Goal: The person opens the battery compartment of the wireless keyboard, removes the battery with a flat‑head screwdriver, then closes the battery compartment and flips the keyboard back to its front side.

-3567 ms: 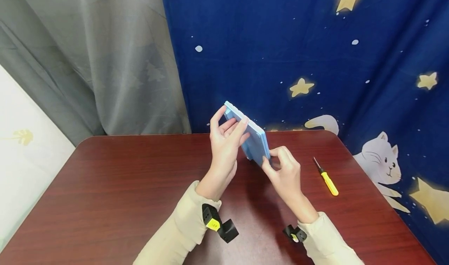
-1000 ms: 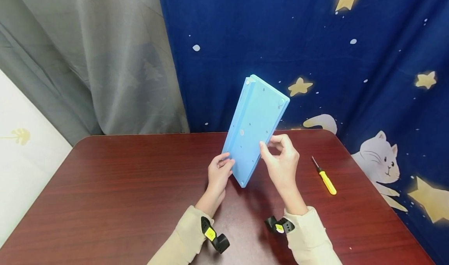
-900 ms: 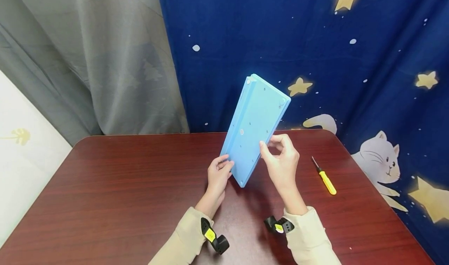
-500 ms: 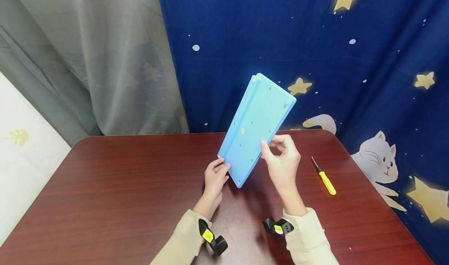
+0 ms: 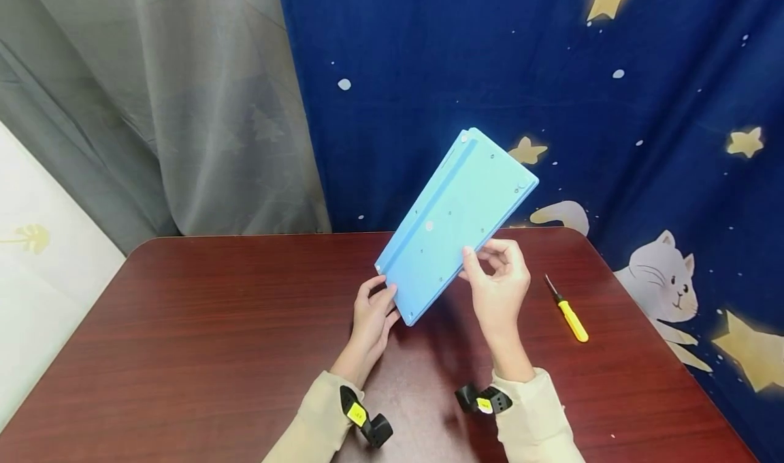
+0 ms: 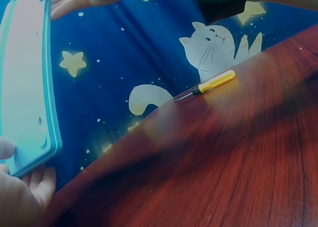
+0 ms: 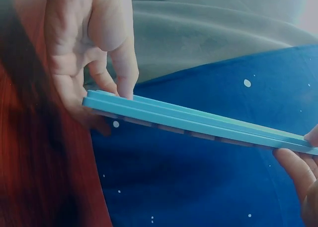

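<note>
A light blue keyboard (image 5: 453,218) is held tilted above the table, its upper end leaning right. Its back, dotted with small screws and round feet, faces the head camera. Keycaps line its other side in the right wrist view, where the keyboard (image 7: 198,121) appears edge-on. My left hand (image 5: 370,320) grips the lower end, thumb on the back and fingers behind. With thumb and fingers, my right hand (image 5: 499,286) pinches the right long edge. In the left wrist view, the keyboard (image 6: 25,88) stands at the left edge, partly cut off.
On the table (image 5: 214,333), right of my right hand, lies a screwdriver (image 5: 572,316) with a yellow handle, its tip pointing away. Behind the table hang a grey curtain (image 5: 226,109) and a blue curtain (image 5: 429,54) with stars and a cat.
Earlier the keyboard was nearly edge-on, with my left hand near its upper corner. My left hand now holds the lower end, the back is turned toward me, and the upper end has swung right.
</note>
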The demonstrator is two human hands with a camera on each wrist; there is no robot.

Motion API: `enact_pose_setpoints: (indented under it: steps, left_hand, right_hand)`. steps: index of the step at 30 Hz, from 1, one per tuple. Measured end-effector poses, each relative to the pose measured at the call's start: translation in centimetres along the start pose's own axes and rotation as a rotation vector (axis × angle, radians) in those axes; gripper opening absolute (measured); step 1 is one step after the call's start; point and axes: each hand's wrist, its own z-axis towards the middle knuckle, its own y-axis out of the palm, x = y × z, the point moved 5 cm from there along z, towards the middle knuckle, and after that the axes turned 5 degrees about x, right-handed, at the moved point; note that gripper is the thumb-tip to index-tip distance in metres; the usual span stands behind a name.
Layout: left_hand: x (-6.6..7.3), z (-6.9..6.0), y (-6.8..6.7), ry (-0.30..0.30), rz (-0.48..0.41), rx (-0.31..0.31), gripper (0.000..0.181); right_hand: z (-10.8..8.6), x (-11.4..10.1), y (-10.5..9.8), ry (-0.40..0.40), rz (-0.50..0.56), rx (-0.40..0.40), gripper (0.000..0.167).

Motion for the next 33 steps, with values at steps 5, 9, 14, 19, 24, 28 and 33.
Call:
enact_pose_setpoints:
  steps: [5, 9, 14, 19, 24, 28, 33]
  left_hand:
    - [0.0, -0.1, 0.1, -0.010, -0.090, -0.098, 0.040]
    - [0.2, -0.2, 0.2, -0.025, -0.165, -0.174, 0.040]
    - [0.6, -0.3, 0.1, -0.048, -0.219, -0.196, 0.038]
    - [1.4, -0.4, -0.1, -0.042, -0.213, -0.154, 0.037]
    - [2.4, -0.5, -0.3, -0.012, -0.188, -0.104, 0.039]
    - [3.1, -0.6, -0.3, 0.008, -0.182, -0.068, 0.040]
    - [3.7, -0.5, -0.8, 0.016, -0.168, -0.038, 0.040]
  right_hand:
    - [0.4, 1.6, -0.8, 0.014, 0.063, 0.019, 0.025]
    - [0.5, 2.0, -0.9, 0.018, 0.073, 0.018, 0.025]
    - [0.4, 2.2, -0.8, 0.025, 0.057, 0.010, 0.027]
    - [0.4, 2.5, -0.7, 0.030, 0.085, 0.000, 0.027]
    - [0.5, 2.8, -0.9, 0.057, 0.111, -0.008, 0.025]
    - [0.7, 4.8, -1.5, 0.078, 0.191, -0.043, 0.028]
    - [1.1, 5.9, -2.0, 0.127, 0.262, -0.118, 0.026]
